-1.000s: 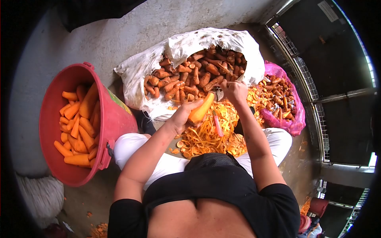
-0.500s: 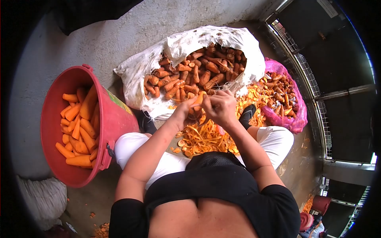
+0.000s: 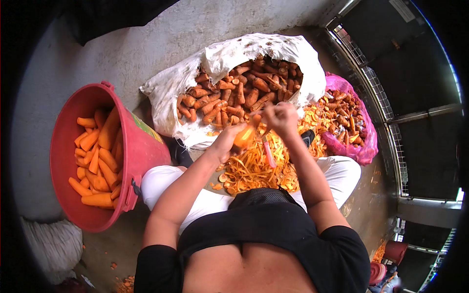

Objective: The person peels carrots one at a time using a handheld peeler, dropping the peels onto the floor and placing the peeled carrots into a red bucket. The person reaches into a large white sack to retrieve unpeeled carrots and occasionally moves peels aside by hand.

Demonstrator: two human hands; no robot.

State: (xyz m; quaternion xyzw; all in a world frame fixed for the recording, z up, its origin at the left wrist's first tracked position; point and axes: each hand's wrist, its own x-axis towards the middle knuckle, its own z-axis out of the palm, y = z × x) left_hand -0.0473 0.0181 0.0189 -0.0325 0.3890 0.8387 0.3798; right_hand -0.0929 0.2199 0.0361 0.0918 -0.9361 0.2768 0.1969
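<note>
My left hand (image 3: 227,141) is wrapped round the thick end of a bright orange carrot (image 3: 245,136), held tilted above the peel heap. Close to the carrot's upper end is my right hand (image 3: 282,117), its fingers curled. A thin dark piece shows below those fingers, too blurred to name. Under both hands lies a heap of orange carrot peelings (image 3: 254,171). A slim pink object (image 3: 269,155) rests upright-looking on the peelings, apart from my hands. Just beyond, an opened white sack (image 3: 171,93) holds many unpeeled, soil-stained carrots (image 3: 251,93).
To the left stands a red bucket (image 3: 146,151) with peeled carrots (image 3: 100,183) inside. A pink plastic bag (image 3: 364,151) of carrot ends and scraps sits at the right. A grey wall (image 3: 178,36) rises behind; a pale sack (image 3: 51,246) lies lower left.
My right hand has moved up and slightly right, away from my left hand. More of the carrot and the slim pink object now shows.
</note>
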